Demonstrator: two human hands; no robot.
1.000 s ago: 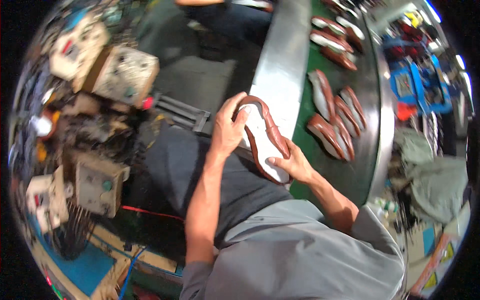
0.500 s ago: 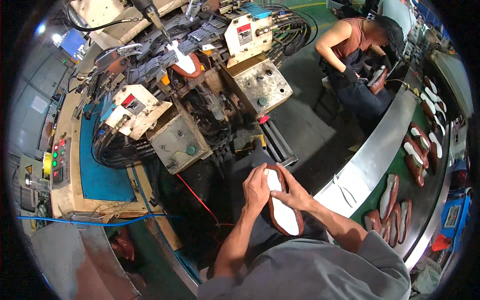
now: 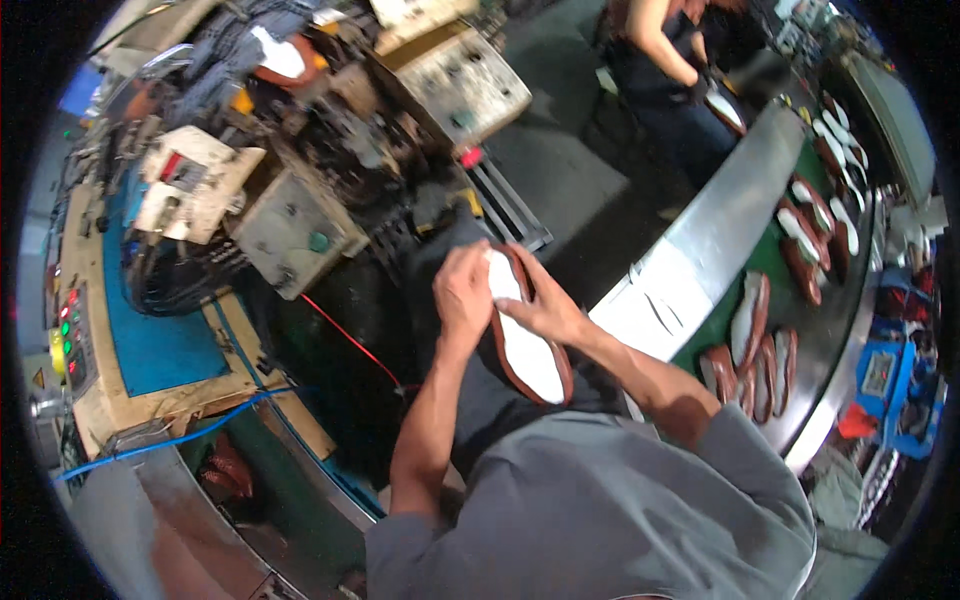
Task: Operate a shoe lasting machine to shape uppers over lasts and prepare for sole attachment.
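Observation:
In front of my lap is a brown leather shoe upper [image 3: 533, 358] with its white insole facing up and brown leather folded round the edge. My left hand [image 3: 464, 297] closes round its far end from the left. On the opposite side my right hand [image 3: 545, 306] grips the edge, its thumb lying across the white insole. A pair of pincers [image 3: 657, 300] rests on the metal ledge [image 3: 715, 240] to my right. Another brown shoe upper [image 3: 290, 62], white insole up, sits in the machine ahead.
The machine's metal boxes [image 3: 297, 220] stand ahead on the left, beside a button panel [image 3: 75, 335]. Several brown shoe uppers [image 3: 750, 320] lie on the green conveyor [image 3: 730, 300] at right. A co-worker [image 3: 665, 80] sits beyond. A blue hose [image 3: 215, 430] crosses at lower left.
My view has shifted, so the machine and conveyor appear further left and higher. Both hands still hold the shoe upper. The co-worker's shoe is now turned with its white insole showing.

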